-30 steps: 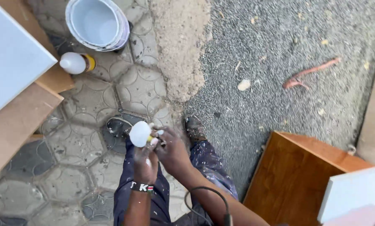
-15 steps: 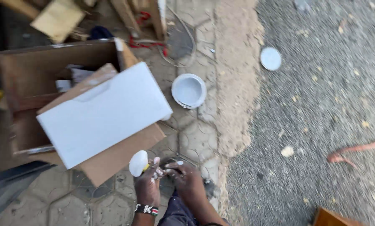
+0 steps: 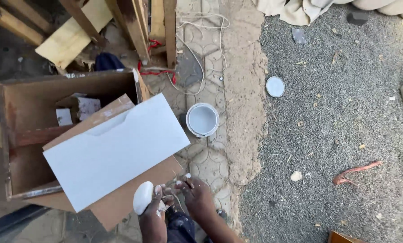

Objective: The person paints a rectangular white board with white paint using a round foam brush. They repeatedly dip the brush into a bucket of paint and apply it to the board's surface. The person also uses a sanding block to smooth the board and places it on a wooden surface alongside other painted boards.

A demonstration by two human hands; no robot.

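Note:
My left hand (image 3: pixel 154 211) holds a white paint-soaked pad (image 3: pixel 142 197) at the lower middle of the head view, just off the near edge of a white-painted board (image 3: pixel 113 150). My right hand (image 3: pixel 197 195) is beside it, fingers curled and smeared with white paint, touching the left hand's fingers; whether it grips anything is unclear. The board lies tilted across a brown wooden drawer box (image 3: pixel 26 135). An open tub of white paint (image 3: pixel 202 119) stands on the paving beyond the hands.
The tub's round lid (image 3: pixel 275 87) lies on the gravel to the right. Wooden planks (image 3: pixel 71 36) and frames are stacked at the top left, with a white cord (image 3: pixel 197 58) and red clamps. A cloth (image 3: pixel 309 9) lies at the top.
The view has tilted up and back: the board, drawer box and paint tub now sit lower and larger in frame, and planks appear at the top. Both hands stay together with the pad.

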